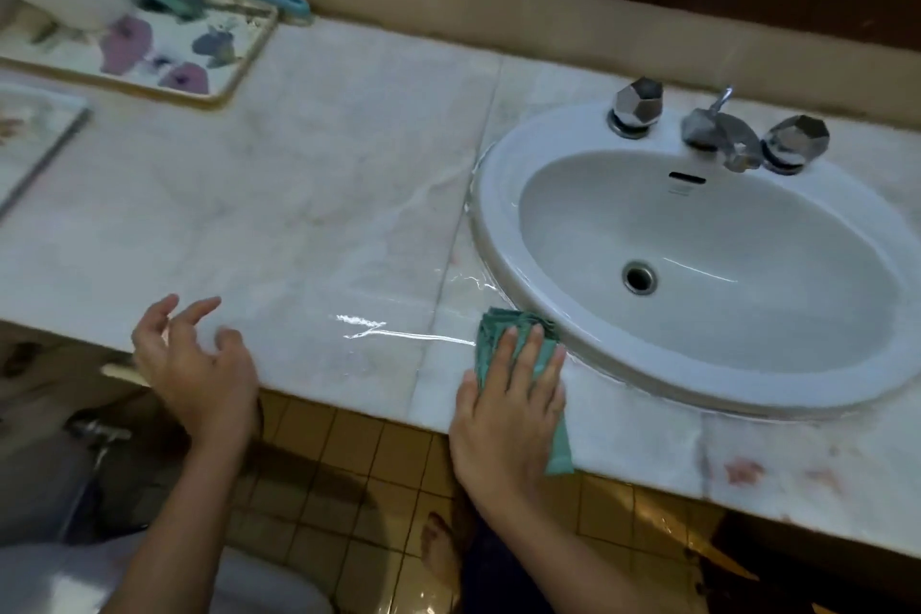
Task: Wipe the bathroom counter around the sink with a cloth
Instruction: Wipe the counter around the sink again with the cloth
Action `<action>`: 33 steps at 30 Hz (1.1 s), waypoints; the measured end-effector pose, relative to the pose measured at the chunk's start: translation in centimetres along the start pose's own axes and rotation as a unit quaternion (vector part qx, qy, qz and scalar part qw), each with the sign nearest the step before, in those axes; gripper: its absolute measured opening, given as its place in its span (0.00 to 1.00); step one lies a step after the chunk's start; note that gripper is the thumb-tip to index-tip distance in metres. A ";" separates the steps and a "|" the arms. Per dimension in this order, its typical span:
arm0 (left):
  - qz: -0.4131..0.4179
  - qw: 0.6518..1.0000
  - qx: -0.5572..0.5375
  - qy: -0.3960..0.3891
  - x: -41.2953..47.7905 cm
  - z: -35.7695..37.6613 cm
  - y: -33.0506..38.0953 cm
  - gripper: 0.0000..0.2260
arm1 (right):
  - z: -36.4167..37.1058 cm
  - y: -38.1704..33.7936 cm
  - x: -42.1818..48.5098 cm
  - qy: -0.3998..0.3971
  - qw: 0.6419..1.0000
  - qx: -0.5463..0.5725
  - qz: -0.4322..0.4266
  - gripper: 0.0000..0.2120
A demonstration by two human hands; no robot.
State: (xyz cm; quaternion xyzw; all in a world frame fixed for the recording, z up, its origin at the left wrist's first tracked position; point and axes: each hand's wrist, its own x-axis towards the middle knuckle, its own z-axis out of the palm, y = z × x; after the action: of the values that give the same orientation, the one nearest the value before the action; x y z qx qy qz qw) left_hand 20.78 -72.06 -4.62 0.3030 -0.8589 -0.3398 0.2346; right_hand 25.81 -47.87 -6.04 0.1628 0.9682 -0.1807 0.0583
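A pale marble counter (pixel 309 175) runs left to right, wet near the white sink (pixel 498 224) at the right. A flowered tray (pixel 199 50) sits far left. The right hand (pixel 503 424) presses flat on a green cloth (pixel 491 329) at the near edge, touching the sink's rim. The left hand (pixel 199 364) hovers with fingers spread, empty.

floral tray (pixel 227 80) far left, chrome faucet (pixel 717 132) behind basin, yellow floor tiles (pixel 349 454)
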 end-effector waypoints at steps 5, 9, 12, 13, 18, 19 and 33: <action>0.042 0.996 0.073 0.006 4.3 0.2 -1.9 0.12 | 1.5 -3.0 2.8 0.024 0.999 -0.015 -0.043 0.32; -0.020 0.999 0.038 0.003 6.9 1.3 -2.1 0.11 | 2.0 -5.0 5.7 0.032 0.996 -0.013 -0.079 0.30; -0.048 0.998 0.040 0.011 7.3 2.1 -2.4 0.10 | 2.3 -6.7 8.4 0.036 0.995 -0.004 -0.093 0.28; -0.050 0.998 0.044 0.014 7.2 2.3 -2.4 0.10 | 2.4 -7.3 9.2 0.039 0.995 0.001 -0.093 0.28; -0.046 0.997 0.064 0.027 6.9 2.4 -2.5 0.13 | 2.6 -11.6 13.5 0.032 0.998 0.035 -0.038 0.28; -0.049 0.997 0.058 0.028 6.9 2.4 -2.4 0.15 | 2.6 -12.7 14.3 0.031 0.998 0.043 -0.023 0.28; -0.061 0.996 0.048 0.039 6.9 2.5 -2.7 0.10 | 3.5 -13.7 10.8 -0.119 0.852 -0.060 -0.506 0.25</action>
State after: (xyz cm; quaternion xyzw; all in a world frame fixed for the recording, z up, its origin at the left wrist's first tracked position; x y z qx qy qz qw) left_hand 15.35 -77.22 -6.81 0.3784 -0.8444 -0.2999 0.2323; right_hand 11.22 -58.07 -6.58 -0.3765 0.9112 -0.1449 0.0834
